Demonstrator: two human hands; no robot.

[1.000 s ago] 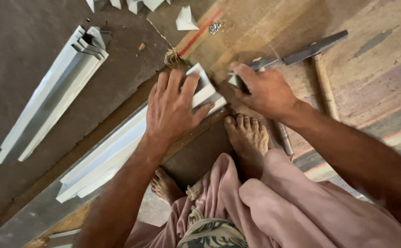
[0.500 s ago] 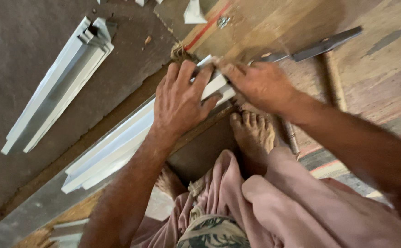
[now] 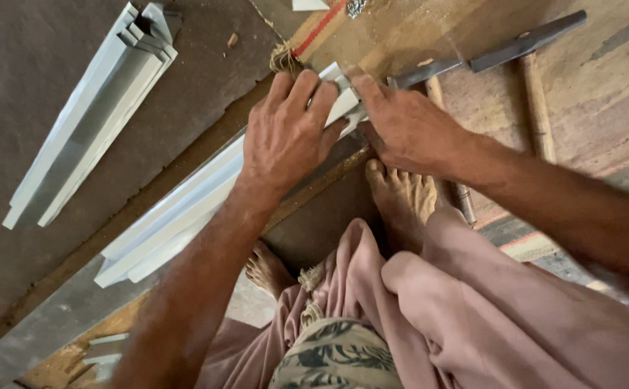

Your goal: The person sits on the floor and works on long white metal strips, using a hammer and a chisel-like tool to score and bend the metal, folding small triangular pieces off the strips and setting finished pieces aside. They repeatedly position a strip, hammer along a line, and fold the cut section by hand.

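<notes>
No package, label or sign can be told here; the nearest to a marking is a red stripe [image 3: 319, 27] painted across the far end of a brown board [image 3: 415, 32] that lies on the floor. The left hand [image 3: 285, 133] lies flat, palm down, on the far end of a long pale-grey strip [image 3: 177, 209], its fingers spread over the strip rather than curled round it, so this grip presses and is not clamped. The right hand [image 3: 408, 126] comes in from the right and meets the same end of the strip, its fingertips touching the strip's white cut end just beside the left fingers; whether this grip pinches the strip or only pushes against it cannot be told. The strip runs slantwise from near left to far centre, along a dark wooden edge, and its far end sits under and between both hands, while its near end lies free at the left. A bare foot [image 3: 401, 194] stands just near of the right hand, and a second foot [image 3: 267, 266] shows lower, partly hidden by pink cloth [image 3: 473, 310]. Well apart, at the far left on the dark floor [image 3: 33, 79], lies a bundle [image 3: 91, 115] of similar grey strips. Far right, a hammer [image 3: 505, 50] with a dark head and wooden handle rests on the board, close to the right wrist but not touched.
</notes>
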